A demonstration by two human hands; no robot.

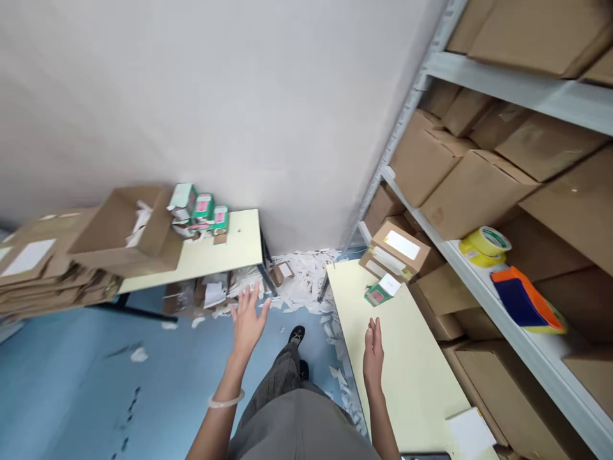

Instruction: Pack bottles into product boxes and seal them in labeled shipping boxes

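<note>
At the bottom edge, a dark object [425, 456] and a white sheet [472, 433] lie on the pale yellow right-hand table [407, 383]. The right hand [373, 358] is over this table, seen edge-on, its fingers straight and close together, gripping nothing visible; whether it touches the surface I cannot tell. The left hand [249, 322], a white bangle [226, 400] on its wrist, is open above the blue floor [163, 390], fingers spread and free.

Beyond the right hand, on the same table, sits a small green-and-white box [383, 289] with a pink patch on its green side and a white face upward. Just behind it is a brown carton [395, 248] with a white label and tape.

Farther off to the left, an open carton [127, 259] and small green boxes [203, 207] stand on another table [239, 236]. Paper scraps [306, 275] cover the floor below the pale wall [239, 96].
</note>
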